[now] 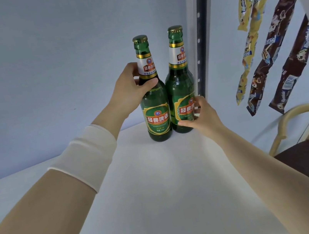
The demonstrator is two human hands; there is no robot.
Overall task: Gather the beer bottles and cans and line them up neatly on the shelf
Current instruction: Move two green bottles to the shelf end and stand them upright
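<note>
Two green glass beer bottles with gold caps and red-and-green labels stand upright side by side at the back right corner of the white shelf (149, 178). My left hand (131, 88) grips the left bottle (154, 104) at its shoulder, just under the neck label. My right hand (200, 115) holds the right bottle (180, 84) low on its body, thumb in front and fingers on its right side. The bottles almost touch each other. No cans are visible.
A pale wall backs the shelf. A dark perforated upright (199, 28) bounds the shelf on the right. Beyond it hang yellow and brown snack packets (271, 41) on a white panel. A chair with a curved wooden back (299, 114) and dark seat stands at lower right.
</note>
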